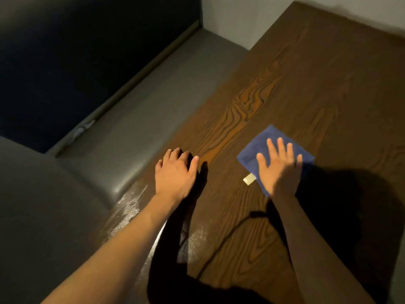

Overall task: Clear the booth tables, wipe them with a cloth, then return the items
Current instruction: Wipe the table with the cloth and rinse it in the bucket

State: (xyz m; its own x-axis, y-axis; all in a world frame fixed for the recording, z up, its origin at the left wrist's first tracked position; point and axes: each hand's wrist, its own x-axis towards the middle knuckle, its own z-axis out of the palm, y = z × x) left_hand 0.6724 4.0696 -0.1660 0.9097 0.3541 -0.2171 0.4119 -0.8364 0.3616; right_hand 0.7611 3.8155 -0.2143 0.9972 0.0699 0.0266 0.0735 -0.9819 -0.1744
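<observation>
A soft, light blue cloth (pixel 263 145) is being pressed flat under the spread right hand (pixel 279 170); the left hand (pixel 175 172) is being braced, curled, on the table (pixel 328 84).

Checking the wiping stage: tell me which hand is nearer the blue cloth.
Right. The right hand presses flat on the blue cloth; the left hand rests on the table beside it, apart.

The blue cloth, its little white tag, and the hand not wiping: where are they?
blue cloth (pixel 263 143): head view, the bare far corner.
white tag (pixel 249 179): head view, its middle, at the cloth's near edge.
left hand (pixel 175 172): head view, back of the hand, on the table.
</observation>
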